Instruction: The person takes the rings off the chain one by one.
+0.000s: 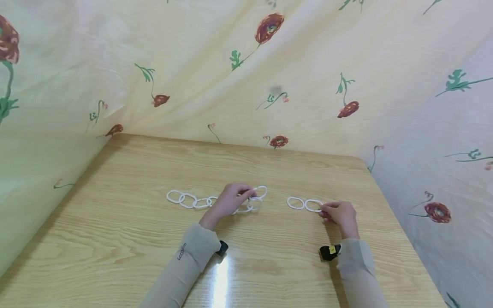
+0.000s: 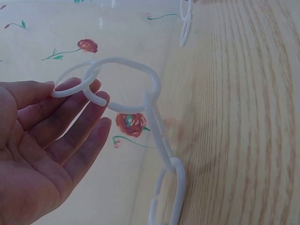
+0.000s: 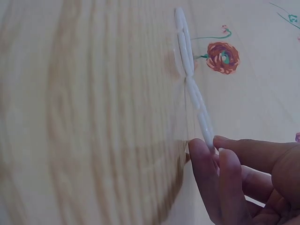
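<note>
A chain of several white plastic links (image 1: 188,207) runs across the table, partly hidden behind my left forearm and hand. My left hand (image 1: 231,199) pinches the end link (image 2: 70,92) between thumb and forefinger, lifting that end off the wood. Its other fingers are spread, their tips by the second link (image 2: 154,77), which shows a small gap in its side. To the right, my right hand (image 1: 342,214) pinches the near end of a white link (image 1: 313,200) low over the table. Another white link (image 1: 295,197) lies at its far end; whether the two are hooked together I cannot tell.
The wooden table (image 1: 115,239) is bordered at the back and sides by a pale cloth (image 1: 215,85) printed with red flowers. A black wrist camera (image 1: 328,253) sits beside the right sleeve, and another dark one (image 1: 222,248) by the left sleeve.
</note>
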The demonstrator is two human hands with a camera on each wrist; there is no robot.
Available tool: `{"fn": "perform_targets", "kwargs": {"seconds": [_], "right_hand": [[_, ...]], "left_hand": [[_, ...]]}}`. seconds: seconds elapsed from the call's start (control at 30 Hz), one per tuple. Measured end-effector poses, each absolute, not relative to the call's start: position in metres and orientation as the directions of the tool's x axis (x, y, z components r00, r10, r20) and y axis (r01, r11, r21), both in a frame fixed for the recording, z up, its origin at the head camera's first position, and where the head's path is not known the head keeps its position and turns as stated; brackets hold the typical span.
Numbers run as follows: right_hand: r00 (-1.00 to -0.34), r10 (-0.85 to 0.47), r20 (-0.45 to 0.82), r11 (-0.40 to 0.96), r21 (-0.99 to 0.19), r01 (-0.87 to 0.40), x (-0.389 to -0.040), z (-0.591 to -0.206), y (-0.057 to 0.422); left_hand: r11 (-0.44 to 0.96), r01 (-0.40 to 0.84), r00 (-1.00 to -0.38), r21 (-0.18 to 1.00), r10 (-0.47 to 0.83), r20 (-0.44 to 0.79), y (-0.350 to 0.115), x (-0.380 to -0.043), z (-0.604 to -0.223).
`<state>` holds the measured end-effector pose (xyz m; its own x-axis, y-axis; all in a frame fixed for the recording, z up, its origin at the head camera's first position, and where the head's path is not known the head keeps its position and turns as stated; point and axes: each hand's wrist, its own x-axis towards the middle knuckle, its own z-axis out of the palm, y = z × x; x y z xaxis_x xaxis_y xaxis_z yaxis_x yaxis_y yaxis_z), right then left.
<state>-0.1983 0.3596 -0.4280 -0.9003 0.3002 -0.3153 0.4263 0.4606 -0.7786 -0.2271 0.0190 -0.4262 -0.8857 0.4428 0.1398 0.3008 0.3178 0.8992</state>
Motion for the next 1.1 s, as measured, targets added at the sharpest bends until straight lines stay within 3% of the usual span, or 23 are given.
{"fn": "perform_targets", "kwargs": {"seconds": [0.5, 0.73, 1.1], "right_hand": [[-0.911, 0.299, -0.283, 0.532, -0.743, 0.406, -0.195, -0.42, 0.359], [-0.951, 0.245, -0.187, 0.619, -0.725, 0.302, -0.197, -0.409, 0.337], [-0.985, 0.155, -0.074, 0.574, -0.805, 0.151, -0.202, -0.393, 0.298]], "left_hand": [[0.334, 0.296, -0.893, 0.895, 0.43, 0.135, 0.019, -0.225, -0.424], [0.325, 0.304, -0.89, 0.895, 0.432, 0.146, 0.018, -0.226, -0.425], [0.334, 0.309, -0.889, 0.89, 0.434, 0.145, 0.018, -0.226, -0.426]]}}
